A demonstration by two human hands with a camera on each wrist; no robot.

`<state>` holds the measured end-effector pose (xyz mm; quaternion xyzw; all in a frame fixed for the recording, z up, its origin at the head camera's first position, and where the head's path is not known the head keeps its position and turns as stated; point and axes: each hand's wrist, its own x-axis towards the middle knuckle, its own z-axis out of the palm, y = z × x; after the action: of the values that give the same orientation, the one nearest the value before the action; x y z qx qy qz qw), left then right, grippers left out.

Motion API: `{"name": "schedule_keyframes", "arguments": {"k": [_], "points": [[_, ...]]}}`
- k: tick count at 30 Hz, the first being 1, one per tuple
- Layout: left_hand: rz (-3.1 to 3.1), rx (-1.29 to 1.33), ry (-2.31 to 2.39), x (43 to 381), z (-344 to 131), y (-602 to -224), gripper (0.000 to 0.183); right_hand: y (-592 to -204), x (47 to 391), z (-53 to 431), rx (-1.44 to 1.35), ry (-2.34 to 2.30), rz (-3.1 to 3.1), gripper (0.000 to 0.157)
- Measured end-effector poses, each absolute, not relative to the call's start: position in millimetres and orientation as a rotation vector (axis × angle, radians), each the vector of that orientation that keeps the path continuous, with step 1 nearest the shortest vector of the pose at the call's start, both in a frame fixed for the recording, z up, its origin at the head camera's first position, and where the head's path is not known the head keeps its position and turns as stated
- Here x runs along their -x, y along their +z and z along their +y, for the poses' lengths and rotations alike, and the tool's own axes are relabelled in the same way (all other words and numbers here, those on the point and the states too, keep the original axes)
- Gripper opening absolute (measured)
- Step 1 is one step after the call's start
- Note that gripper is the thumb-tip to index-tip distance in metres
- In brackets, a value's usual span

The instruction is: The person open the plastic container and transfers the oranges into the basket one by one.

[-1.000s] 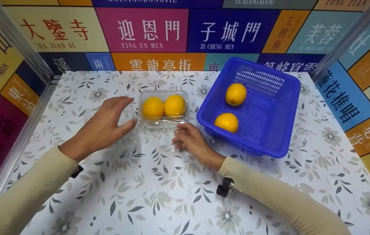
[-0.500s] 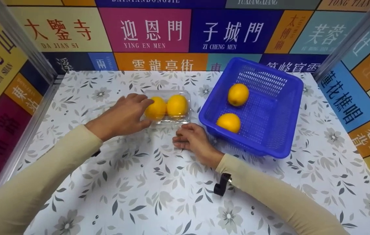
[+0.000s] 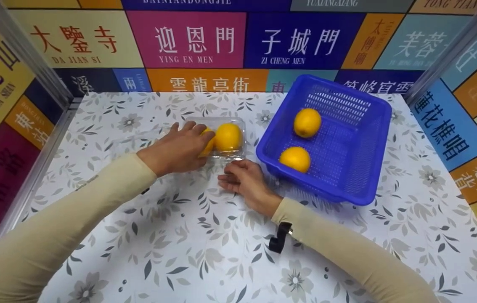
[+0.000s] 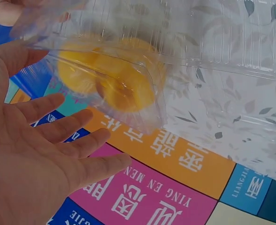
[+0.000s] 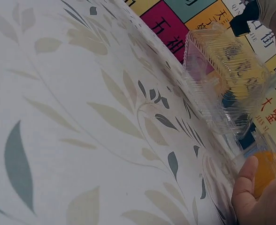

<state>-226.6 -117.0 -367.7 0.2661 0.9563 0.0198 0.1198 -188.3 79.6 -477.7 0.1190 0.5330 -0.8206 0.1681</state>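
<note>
A clear plastic clamshell box holds two oranges in the middle of the table. Its ridged clear lid is folded out to the left. Over the left end of the box is my left hand, covering most of the left orange in the head view. The left wrist view shows that hand's fingers spread, with the thumb right at the box's edge. My right hand lies by the front right corner, fingers loosely bent. Its thumb overlaps an orange in the right wrist view.
A blue plastic basket stands right of the box, close to my right hand. Inside are an orange towards the back and another orange near the front left. Lettered panels rise behind the flower-patterned table.
My left hand has moved right, from beside the box to over its left end, hiding more of one orange. My right hand has shifted only slightly. The basket stays put.
</note>
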Motion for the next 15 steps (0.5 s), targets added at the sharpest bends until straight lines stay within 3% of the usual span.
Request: {"name": "schedule_keyframes", "arguments": {"k": [15], "points": [[2.75,-0.785,0.015,231,-114,-357,0.069,-480,191,79,-0.347,-2.31,1.523,0.017]]}}
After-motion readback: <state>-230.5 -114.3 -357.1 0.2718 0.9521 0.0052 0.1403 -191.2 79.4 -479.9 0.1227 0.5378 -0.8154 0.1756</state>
